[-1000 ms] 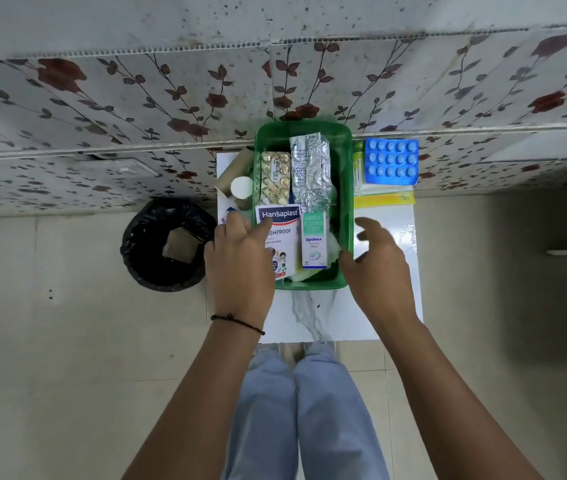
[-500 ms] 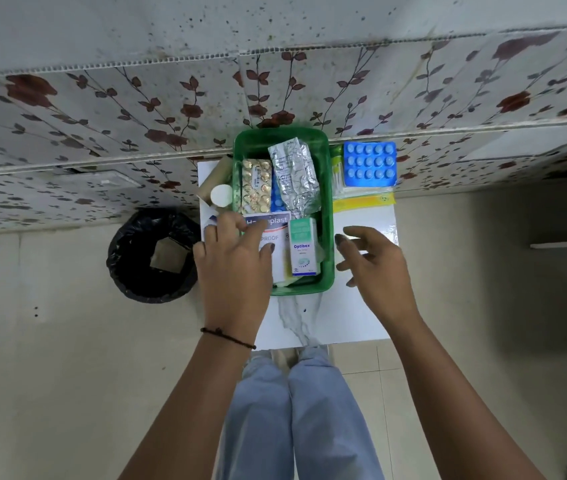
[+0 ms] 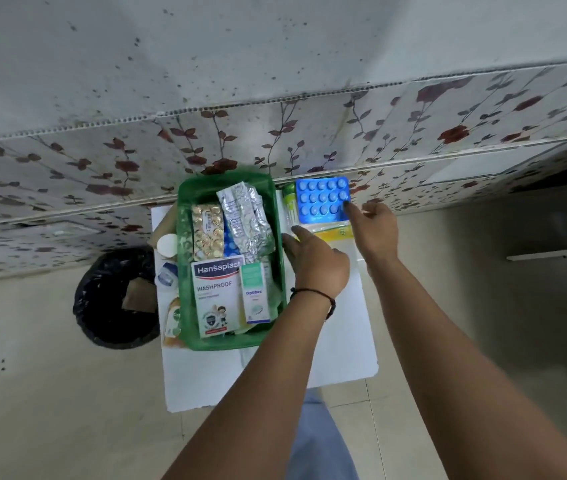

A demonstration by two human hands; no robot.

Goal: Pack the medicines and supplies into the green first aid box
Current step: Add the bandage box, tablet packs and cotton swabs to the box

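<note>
Floral wall panels back our white tabletop (image 3: 340, 355), where the green first aid box (image 3: 185, 306) sits at the left, mostly filled. Our right hand (image 3: 377, 230) reaches the blue blister pack (image 3: 321, 199) at the far right, fingers spread, nothing pinched; our left hand (image 3: 318, 263) hovers loosely spread near the box. Next we must probably pinch the pack's edge and carry it left.

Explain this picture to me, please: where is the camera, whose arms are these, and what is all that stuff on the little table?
No machine here: a person wears a camera on the head, looking down at their own arms. On a white table stands a green box already holding pill strips, a plaster box and a small carton. The right hand touches a blue pill strip outside the box with a fingertip; the left hand, with a black wristband, reaches across beside it. Neither holds anything. A black bin stands on the floor.
</note>
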